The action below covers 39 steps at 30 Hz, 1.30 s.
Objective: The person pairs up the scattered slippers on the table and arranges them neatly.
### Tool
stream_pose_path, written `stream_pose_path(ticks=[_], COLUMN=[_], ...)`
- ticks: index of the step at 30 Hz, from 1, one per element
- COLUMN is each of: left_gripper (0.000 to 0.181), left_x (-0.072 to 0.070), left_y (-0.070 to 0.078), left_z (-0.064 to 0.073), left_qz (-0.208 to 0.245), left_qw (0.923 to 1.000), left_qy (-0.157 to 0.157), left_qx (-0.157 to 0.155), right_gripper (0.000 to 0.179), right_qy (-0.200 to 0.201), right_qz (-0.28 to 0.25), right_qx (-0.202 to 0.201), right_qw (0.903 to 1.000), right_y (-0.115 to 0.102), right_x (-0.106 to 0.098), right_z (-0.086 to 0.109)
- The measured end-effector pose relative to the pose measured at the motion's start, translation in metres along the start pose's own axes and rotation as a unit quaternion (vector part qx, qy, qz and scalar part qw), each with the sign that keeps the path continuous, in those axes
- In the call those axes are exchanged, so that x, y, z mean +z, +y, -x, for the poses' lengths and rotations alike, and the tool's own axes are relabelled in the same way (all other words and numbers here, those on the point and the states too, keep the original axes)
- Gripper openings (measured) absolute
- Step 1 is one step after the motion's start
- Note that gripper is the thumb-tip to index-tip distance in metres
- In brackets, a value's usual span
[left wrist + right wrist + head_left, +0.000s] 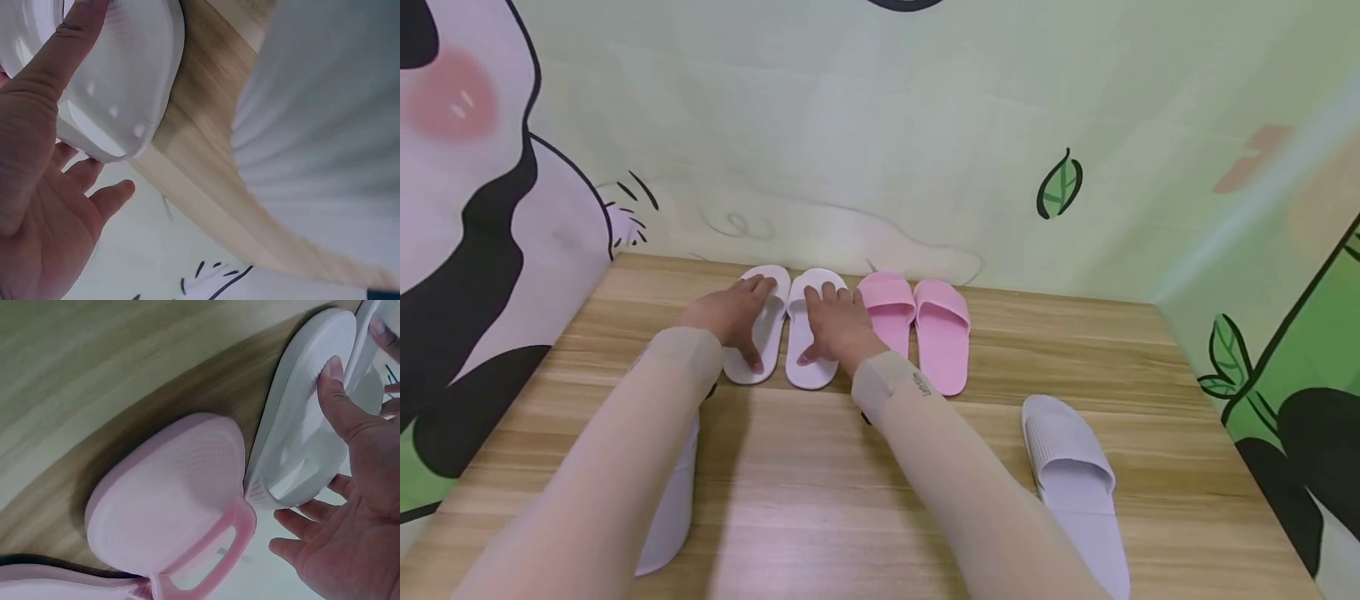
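Note:
Two small white slippers stand side by side against the wall, toes toward it. Over the left white slipper (pixel 770 332) lies my left hand (pixel 727 315), its fingers spread across the strap and the thumb down by the heel. My right hand (pixel 838 327) is at the right white slipper (pixel 800 335) in the same way, fingers loosely straight over the strap end. In the right wrist view, the right thumb (pixel 336 394) is over the insole while the other fingers reach past the strap. Neither hand visibly curls round its slipper.
A pair of pink slippers (pixel 943 354) stands right beside the white ones. Larger pale slippers lie nearer me, one at right (pixel 1078 492) and one at left (pixel 672 517), partly behind my left sleeve. A printed panda wall (pixel 850 167) borders the wooden floor (pixel 805 483).

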<state>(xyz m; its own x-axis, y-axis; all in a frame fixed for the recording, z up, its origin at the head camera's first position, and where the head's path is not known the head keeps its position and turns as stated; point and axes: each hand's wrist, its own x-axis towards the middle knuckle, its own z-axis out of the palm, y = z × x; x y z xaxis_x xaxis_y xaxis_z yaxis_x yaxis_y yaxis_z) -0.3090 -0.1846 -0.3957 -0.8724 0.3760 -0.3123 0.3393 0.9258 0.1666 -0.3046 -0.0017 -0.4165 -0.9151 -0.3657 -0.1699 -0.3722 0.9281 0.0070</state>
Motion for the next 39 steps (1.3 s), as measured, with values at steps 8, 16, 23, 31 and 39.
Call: stream_pose_path(ticks=[8, 16, 23, 31, 39], left_gripper=[0.137, 0.134, 0.116, 0.105, 0.106], left_x=[-0.004, -0.012, -0.018, -0.026, -0.027], left_y=[0.017, 0.039, 0.047, 0.055, 0.061], left_z=[0.009, 0.009, 0.003, 0.023, 0.069], left_qz=[-0.041, -0.065, -0.079, -0.07, -0.034], left_qw=[0.9983, 0.9975, 0.996, 0.9954, 0.9967], left_qy=[0.012, 0.021, 0.038, 0.047, 0.05], left_qx=[-0.038, -0.017, 0.02, 0.046, 0.053], right_gripper=[0.121, 0.125, 0.112, 0.103, 0.098], right_qy=[-0.007, -0.008, -0.028, -0.033, -0.016], right_qz=[0.013, -0.023, -0.053, -0.077, -0.124], right_qx=[-0.002, 0.008, -0.013, -0.045, -0.083], right_qw=[0.9999, 0.9997, 0.9981, 0.9954, 0.9887], right_y=[0.0, 0.005, 0.017, 0.031, 0.07], right_x=[0.0, -0.001, -0.011, -0.034, -0.054], right_z=[0.003, 0.003, 0.021, 0.052, 0.106])
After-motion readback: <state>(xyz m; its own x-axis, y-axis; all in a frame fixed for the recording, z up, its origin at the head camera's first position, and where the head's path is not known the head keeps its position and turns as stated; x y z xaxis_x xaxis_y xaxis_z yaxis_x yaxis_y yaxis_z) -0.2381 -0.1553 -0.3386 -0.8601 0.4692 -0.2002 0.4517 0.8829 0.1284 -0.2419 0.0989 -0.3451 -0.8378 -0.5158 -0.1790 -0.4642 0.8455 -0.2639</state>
